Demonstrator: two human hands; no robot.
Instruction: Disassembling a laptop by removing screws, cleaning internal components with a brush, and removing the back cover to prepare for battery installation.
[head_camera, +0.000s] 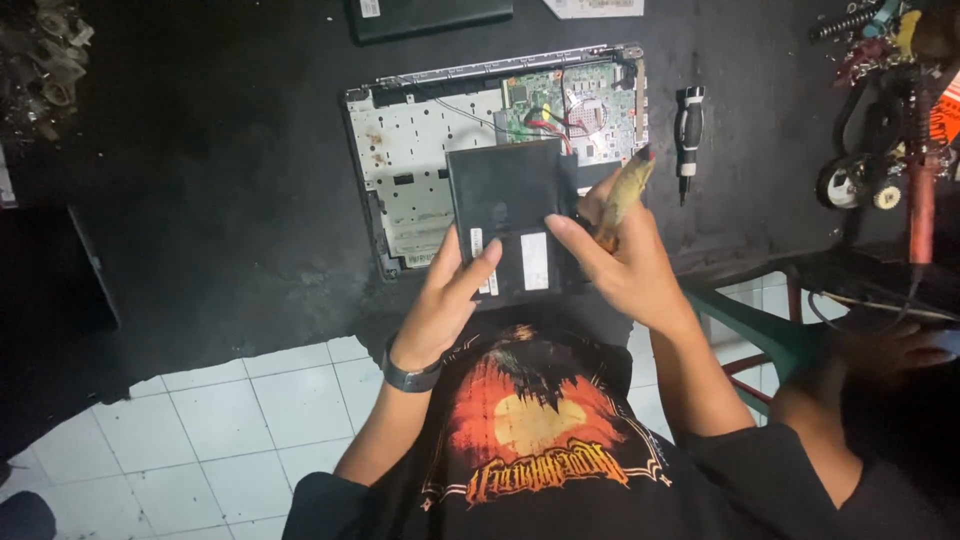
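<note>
While an opened laptop base (440, 150) lies with its metal plate and green circuit board exposed on the dark bench (200, 180), a person seated at its edge lifts a flat black rectangular module (510, 215) clear of the chassis, tilting its labelled face up toward the head camera, apparently to look it over. The left hand (450, 300), a dark band at its wrist, cradles the module's lower left corner with thumb and fingers spread along the edge, only loosely closed. The right hand (625, 265) steadies the module's right side with an extended forefinger while its other fingers are curled around a yellowish, worn brush-like tool (625, 190), kept ready rather than set down. A black-handled screwdriver (690, 135) rests on the bench just right of the laptop, within easy reach. The module hides the lower right of the chassis. The white labels are too small to make out. A dark slab (430, 18) is cut off at the top edge, the clutter of tools and parts (885, 120) at far right is dim and tangled, and the heap (45, 65) at top left is unclear.
</note>
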